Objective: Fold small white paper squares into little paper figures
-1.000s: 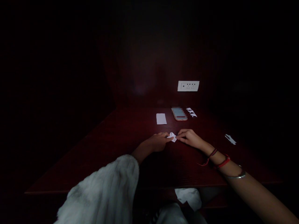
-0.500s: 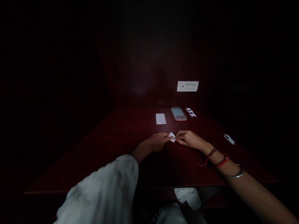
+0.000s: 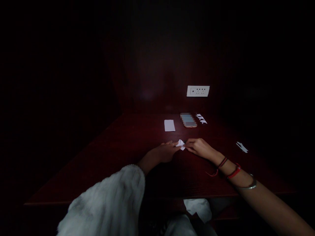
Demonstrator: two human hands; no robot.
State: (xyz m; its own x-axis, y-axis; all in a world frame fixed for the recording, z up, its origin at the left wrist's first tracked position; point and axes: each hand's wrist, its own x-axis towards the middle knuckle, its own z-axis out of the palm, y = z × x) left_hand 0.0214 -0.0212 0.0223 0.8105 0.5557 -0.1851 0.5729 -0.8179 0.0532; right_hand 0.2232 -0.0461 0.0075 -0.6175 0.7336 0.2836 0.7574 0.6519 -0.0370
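A small folded white paper lies on the dark red table between my hands. My left hand, in a fluffy white sleeve, pinches its left side with the fingers closed. My right hand pinches its right side with thumb and fingers together. Red and dark string bracelets and a silver bangle circle my right wrist. The room is very dark.
A blank white paper, a phone and small folded white pieces lie further back. Another folded white piece lies at the right. A white socket plate is on the back wall. White cloth shows below the table's near edge.
Both hands stay at the paper with only slight finger shifts. My left thumb now points more toward the paper.
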